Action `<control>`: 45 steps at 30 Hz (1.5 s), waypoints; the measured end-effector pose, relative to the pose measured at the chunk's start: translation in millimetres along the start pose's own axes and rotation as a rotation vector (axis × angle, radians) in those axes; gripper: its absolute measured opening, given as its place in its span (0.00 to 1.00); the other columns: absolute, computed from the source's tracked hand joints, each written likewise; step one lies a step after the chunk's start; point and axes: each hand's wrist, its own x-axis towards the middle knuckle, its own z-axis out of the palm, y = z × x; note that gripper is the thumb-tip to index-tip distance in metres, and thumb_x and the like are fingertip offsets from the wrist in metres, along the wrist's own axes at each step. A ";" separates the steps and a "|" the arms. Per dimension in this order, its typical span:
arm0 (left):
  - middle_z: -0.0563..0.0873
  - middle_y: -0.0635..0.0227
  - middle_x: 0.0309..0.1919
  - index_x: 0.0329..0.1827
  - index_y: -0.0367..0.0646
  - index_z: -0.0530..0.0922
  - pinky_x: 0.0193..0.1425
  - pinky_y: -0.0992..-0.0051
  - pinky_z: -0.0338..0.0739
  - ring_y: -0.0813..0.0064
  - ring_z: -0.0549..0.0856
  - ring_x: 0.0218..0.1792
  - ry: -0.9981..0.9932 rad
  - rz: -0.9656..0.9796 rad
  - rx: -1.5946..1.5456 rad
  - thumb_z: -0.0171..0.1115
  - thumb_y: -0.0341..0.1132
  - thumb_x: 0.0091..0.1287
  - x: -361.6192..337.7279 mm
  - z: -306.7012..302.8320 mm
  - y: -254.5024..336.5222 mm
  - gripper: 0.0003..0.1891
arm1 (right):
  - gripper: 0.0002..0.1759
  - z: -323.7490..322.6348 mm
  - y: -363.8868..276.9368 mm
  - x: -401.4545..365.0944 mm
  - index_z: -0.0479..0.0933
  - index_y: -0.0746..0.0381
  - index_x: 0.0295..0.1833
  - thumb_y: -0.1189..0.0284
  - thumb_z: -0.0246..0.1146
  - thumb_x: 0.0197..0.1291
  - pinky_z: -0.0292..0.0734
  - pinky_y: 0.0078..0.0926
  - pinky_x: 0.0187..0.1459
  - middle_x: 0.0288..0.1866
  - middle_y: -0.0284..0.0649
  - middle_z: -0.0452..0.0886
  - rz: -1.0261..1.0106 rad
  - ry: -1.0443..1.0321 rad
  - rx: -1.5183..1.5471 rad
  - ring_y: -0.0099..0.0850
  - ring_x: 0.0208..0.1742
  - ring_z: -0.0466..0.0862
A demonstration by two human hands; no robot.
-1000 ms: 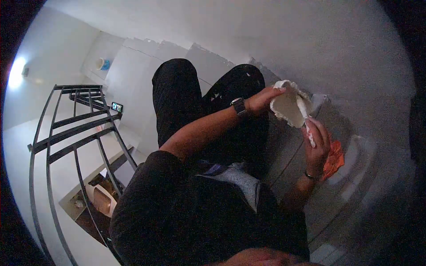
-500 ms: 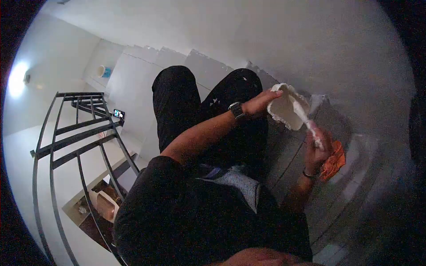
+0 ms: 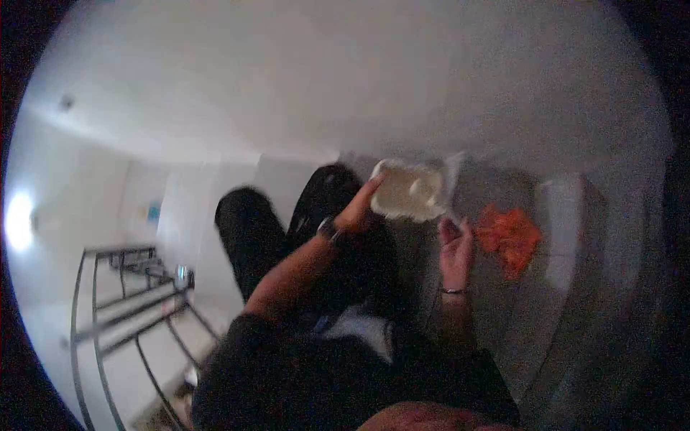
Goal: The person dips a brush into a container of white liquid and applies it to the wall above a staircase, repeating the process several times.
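Observation:
My left hand [image 3: 356,210], with a dark watch on the wrist, grips the edge of a shallow white-crusted container [image 3: 405,190]. Its inside faces me and is pale, with a whitish coating on the rim. My right hand [image 3: 456,248], palm turned up, has its fingers closed round the handle of a white-smeared tool [image 3: 431,197]. The tool's far end rests in or over the container; blur hides whether it is a brush or a spatula. An orange cloth [image 3: 507,238] lies crumpled on a grey step, just right of my right hand.
Grey stair steps [image 3: 560,237] run along a pale wall [image 3: 402,79]. A dark metal railing [image 3: 97,337] stands on the left, with a small lit phone-like device [image 3: 185,276] by it. Farther back is a blurred blue object [image 3: 153,212]. My bent knees [image 3: 248,223] are in front.
The view has swung, and both hands with the container appear farther left. My right hand has turned palm up and sits lower against the container, apart from the orange cloth.

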 end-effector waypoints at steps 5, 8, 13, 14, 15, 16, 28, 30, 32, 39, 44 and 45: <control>0.67 0.57 0.57 0.62 0.44 0.56 0.54 0.60 0.69 0.61 0.70 0.56 -0.183 0.035 0.202 0.40 0.60 0.60 4.1 90.2 12.3 0.34 | 0.15 0.0 -59.2 -10.2 0.69 0.66 0.46 0.66 0.52 0.60 0.78 0.28 0.44 0.42 0.45 0.76 -0.228 -0.178 0.180 0.34 0.43 0.77; 0.66 0.57 0.57 0.62 0.44 0.56 0.53 0.62 0.70 0.61 0.70 0.55 -0.310 0.028 0.185 0.38 0.61 0.60 15.2 166.5 22.0 0.34 | 0.17 19.1 -129.9 -28.6 0.67 0.67 0.49 0.66 0.51 0.61 0.75 0.29 0.49 0.47 0.46 0.73 -0.395 -0.189 0.315 0.32 0.49 0.74; 0.66 0.57 0.57 0.61 0.44 0.57 0.51 0.63 0.72 0.61 0.71 0.55 -0.467 0.111 0.113 0.37 0.60 0.61 33.6 261.5 22.6 0.33 | 0.16 41.0 -240.9 -40.2 0.65 0.69 0.50 0.69 0.49 0.62 0.64 0.30 0.61 0.52 0.47 0.69 -0.807 -0.372 0.224 0.35 0.55 0.70; 0.66 0.58 0.57 0.61 0.44 0.57 0.52 0.63 0.72 0.61 0.70 0.55 -0.488 0.108 0.109 0.38 0.60 0.61 36.3 275.4 24.8 0.33 | 0.16 50.7 -255.4 -44.3 0.64 0.69 0.52 0.70 0.49 0.61 0.63 0.30 0.61 0.53 0.48 0.69 -0.896 -0.339 0.264 0.36 0.57 0.68; 0.66 0.58 0.56 0.60 0.44 0.57 0.52 0.63 0.71 0.61 0.70 0.55 -0.509 0.102 0.103 0.38 0.61 0.60 38.8 288.5 26.4 0.33 | 0.17 59.8 -270.2 -47.6 0.63 0.69 0.53 0.71 0.49 0.61 0.63 0.30 0.61 0.53 0.49 0.68 -0.984 -0.304 0.304 0.37 0.58 0.67; 0.66 0.58 0.56 0.60 0.44 0.57 0.53 0.63 0.71 0.60 0.70 0.55 -0.528 0.095 0.095 0.39 0.61 0.60 40.5 299.4 26.2 0.34 | 0.18 64.6 -288.3 -50.2 0.61 0.69 0.55 0.72 0.48 0.61 0.62 0.30 0.62 0.55 0.50 0.67 -1.042 -0.332 0.226 0.38 0.60 0.65; 0.66 0.56 0.57 0.61 0.44 0.57 0.48 0.61 0.75 0.59 0.71 0.54 -0.428 0.228 0.582 0.37 0.61 0.60 13.1 201.7 31.5 0.34 | 0.08 64.8 -422.2 -1.7 0.75 0.64 0.41 0.77 0.56 0.55 0.74 0.28 0.46 0.42 0.41 0.78 -1.969 -0.160 -1.554 0.33 0.43 0.78; 0.67 0.55 0.56 0.61 0.44 0.58 0.46 0.61 0.76 0.58 0.72 0.54 -0.286 -0.015 0.224 0.36 0.60 0.61 2.9 163.8 28.1 0.33 | 0.07 57.8 -403.6 -16.3 0.75 0.62 0.40 0.76 0.57 0.54 0.74 0.29 0.45 0.42 0.41 0.78 -1.801 -0.228 -1.655 0.33 0.43 0.78; 0.68 0.56 0.55 0.60 0.43 0.58 0.45 0.60 0.76 0.57 0.73 0.52 -0.196 -0.039 0.233 0.35 0.60 0.61 -5.7 118.6 23.5 0.33 | 0.07 55.2 -399.3 -27.8 0.76 0.61 0.40 0.75 0.58 0.54 0.75 0.30 0.44 0.41 0.41 0.79 -1.638 -0.297 -1.740 0.34 0.43 0.78; 0.70 0.57 0.54 0.61 0.43 0.59 0.42 0.57 0.77 0.56 0.73 0.51 0.008 -0.033 0.287 0.35 0.61 0.60 -23.6 39.1 -0.3 0.34 | 0.09 94.1 -458.2 -53.9 0.76 0.60 0.43 0.74 0.58 0.54 0.74 0.27 0.46 0.44 0.37 0.78 -1.832 -0.118 -1.883 0.31 0.47 0.78; 0.68 0.57 0.56 0.61 0.43 0.58 0.43 0.55 0.76 0.55 0.73 0.52 -0.109 -0.101 0.208 0.37 0.61 0.59 -17.3 21.2 -5.8 0.35 | 0.09 121.6 -456.3 -55.1 0.76 0.60 0.42 0.76 0.58 0.54 0.75 0.26 0.45 0.43 0.38 0.79 -2.005 -0.210 -1.666 0.31 0.44 0.79; 0.68 0.57 0.56 0.61 0.43 0.58 0.43 0.55 0.76 0.55 0.73 0.52 -0.109 -0.104 0.205 0.37 0.61 0.59 -18.3 19.5 -8.0 0.35 | 0.09 110.0 -452.8 -43.4 0.76 0.59 0.42 0.76 0.59 0.53 0.75 0.26 0.44 0.42 0.38 0.79 -1.998 -0.212 -1.771 0.30 0.43 0.79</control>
